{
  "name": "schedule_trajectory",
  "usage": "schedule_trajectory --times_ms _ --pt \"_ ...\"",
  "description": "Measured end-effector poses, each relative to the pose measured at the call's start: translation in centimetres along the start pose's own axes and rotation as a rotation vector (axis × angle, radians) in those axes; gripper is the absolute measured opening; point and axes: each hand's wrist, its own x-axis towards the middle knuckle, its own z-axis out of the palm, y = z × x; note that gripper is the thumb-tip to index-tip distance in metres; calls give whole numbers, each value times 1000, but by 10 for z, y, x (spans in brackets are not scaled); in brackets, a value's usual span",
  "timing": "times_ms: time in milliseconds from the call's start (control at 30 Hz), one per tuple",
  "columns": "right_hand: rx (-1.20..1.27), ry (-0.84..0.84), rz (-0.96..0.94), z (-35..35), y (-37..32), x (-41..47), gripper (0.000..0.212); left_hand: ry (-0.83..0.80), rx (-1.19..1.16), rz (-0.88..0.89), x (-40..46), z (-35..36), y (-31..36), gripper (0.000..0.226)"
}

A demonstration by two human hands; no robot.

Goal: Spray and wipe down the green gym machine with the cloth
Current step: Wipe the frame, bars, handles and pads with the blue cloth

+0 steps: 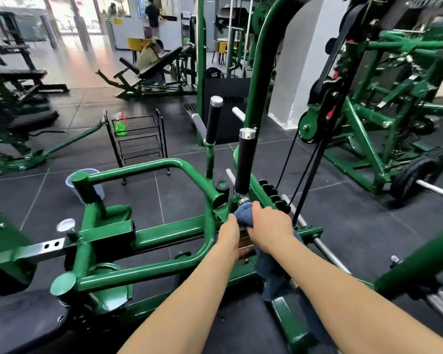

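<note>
The green gym machine (164,233) fills the foreground, with curved green tubes and two upright black handles (244,162). A blue cloth (244,215) is bunched at the base of the nearer handle, and a darker length of it hangs down under my right forearm. My right hand (270,227) grips the cloth and presses it on the frame. My left hand (229,235) lies just left of it, touching the cloth's edge and the green tube; its fingers are hidden. A green spray bottle (120,125) stands on a black wire rack.
The black wire rack (140,139) on wheels stands beyond the machine, with a pale bucket (86,183) to its left on the dark tile floor. Other green machines stand left and right. A person crouches at a bench in the back; another stands at a counter.
</note>
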Motion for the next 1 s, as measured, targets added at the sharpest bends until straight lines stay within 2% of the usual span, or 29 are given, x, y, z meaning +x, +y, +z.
schedule_trajectory --times_ms 133,167,233,300,333,367,433,467,633,733,800,833,900,1000 --pt "145 92 94 4 4 0 38 -5 19 53 5 7 -1 49" --pt "215 107 154 4 5 0 38 12 58 101 5 9 -3 46" --pt "233 134 230 3 6 0 41 119 268 329 -3 9 -2 36" --pt "90 240 84 6 0 -1 46 158 342 504 -6 8 -2 32" --pt "13 256 -4 7 -3 -2 51 138 323 520 -5 6 0 31" --pt "-60 286 -44 7 -5 -2 55 120 316 510 -3 5 1 31" --pt "-113 187 -37 7 -10 4 54 76 256 422 1 3 3 34" --pt "-112 129 3 7 -12 10 50 53 240 389 3 3 5 35" --pt "-6 95 73 5 -16 27 32 49 242 364 14 8 2 37" --pt "236 68 191 8 -8 34 42 6 253 368 13 8 -5 40" --pt "341 42 226 7 -3 32 45 -26 354 384 7 9 -7 47" --pt "331 38 196 7 -2 27 46 -37 382 387 6 9 -9 53" --pt "152 90 77 10 0 13 50 -52 375 395 7 8 -7 61" --pt "6 81 5 8 -4 1 51 -71 418 404 10 8 -9 49"
